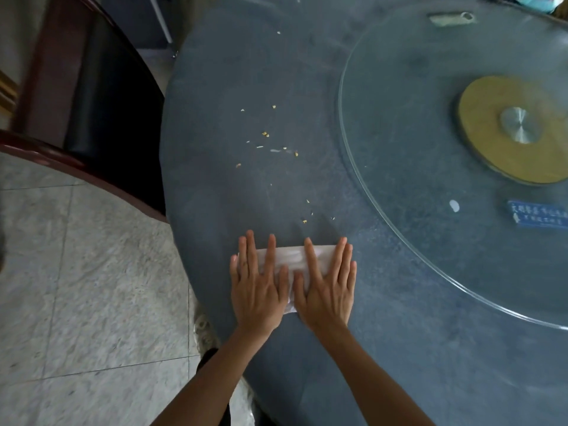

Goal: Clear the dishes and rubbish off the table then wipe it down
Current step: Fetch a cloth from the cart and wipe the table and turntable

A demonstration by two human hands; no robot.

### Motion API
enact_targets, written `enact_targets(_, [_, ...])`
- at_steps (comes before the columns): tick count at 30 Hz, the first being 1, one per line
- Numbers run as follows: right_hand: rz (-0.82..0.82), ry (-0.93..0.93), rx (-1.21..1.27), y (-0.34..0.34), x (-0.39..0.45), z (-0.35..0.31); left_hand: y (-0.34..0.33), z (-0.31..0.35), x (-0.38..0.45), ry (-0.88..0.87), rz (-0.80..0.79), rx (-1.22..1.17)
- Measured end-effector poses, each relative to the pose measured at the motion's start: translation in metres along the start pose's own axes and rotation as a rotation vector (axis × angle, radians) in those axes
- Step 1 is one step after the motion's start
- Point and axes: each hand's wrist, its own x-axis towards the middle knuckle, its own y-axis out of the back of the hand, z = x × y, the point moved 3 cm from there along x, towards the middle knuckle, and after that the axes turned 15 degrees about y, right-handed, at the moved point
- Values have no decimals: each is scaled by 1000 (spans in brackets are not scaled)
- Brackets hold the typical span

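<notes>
Tissue flat on table, long axis left-right; left hand, right hand pressing.

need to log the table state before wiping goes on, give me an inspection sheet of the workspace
surface: dark round table, dusty, glass turntable on it
job's things: white cloth flat near the table edge
clutter: crumbs beyond the cloth; white scrap, blue card and wrapper at the turntable
grips: left hand and right hand press flat on the cloth
cables: nothing seen
surroundings: dark chair, tiled floor
</notes>
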Motion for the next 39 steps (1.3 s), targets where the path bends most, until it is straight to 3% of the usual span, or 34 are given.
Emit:
enact_targets(18, [16,70,-11,-3,221,2,8,50,184,254,133,-125])
enact_targets(39, [51,-223,-24,-29,456,-77,45,35,458,-4,45,-127])
